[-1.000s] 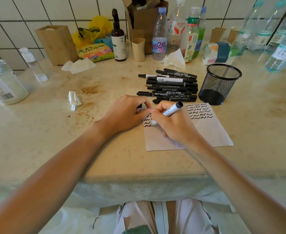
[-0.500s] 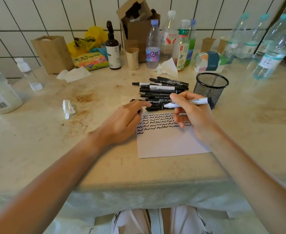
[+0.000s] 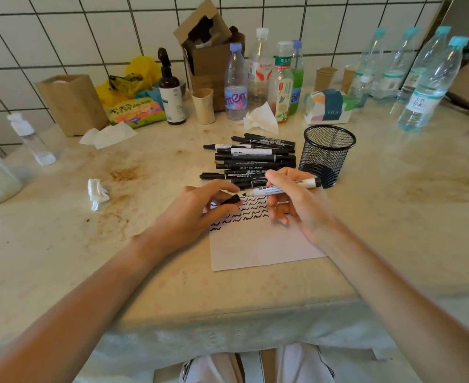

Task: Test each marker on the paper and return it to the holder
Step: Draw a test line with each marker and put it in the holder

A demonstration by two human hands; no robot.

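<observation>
two hands at frame centre over the paper (image 3: 258, 244): right hand (image 3: 299, 203) pinches a white marker (image 3: 280, 188) level, tip pointing left; left hand (image 3: 197, 214) pinches its black cap (image 3: 231, 200) just beside tip. mesh holder (image 3: 328, 154) upper right of them.

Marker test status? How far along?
Done: several rows of squiggles fill the top of the paper. In hand: right hand holds an uncapped marker, left hand pinches its cap. Left: recap it and drop it in the holder, which looks empty; the pile lies beside it.
</observation>
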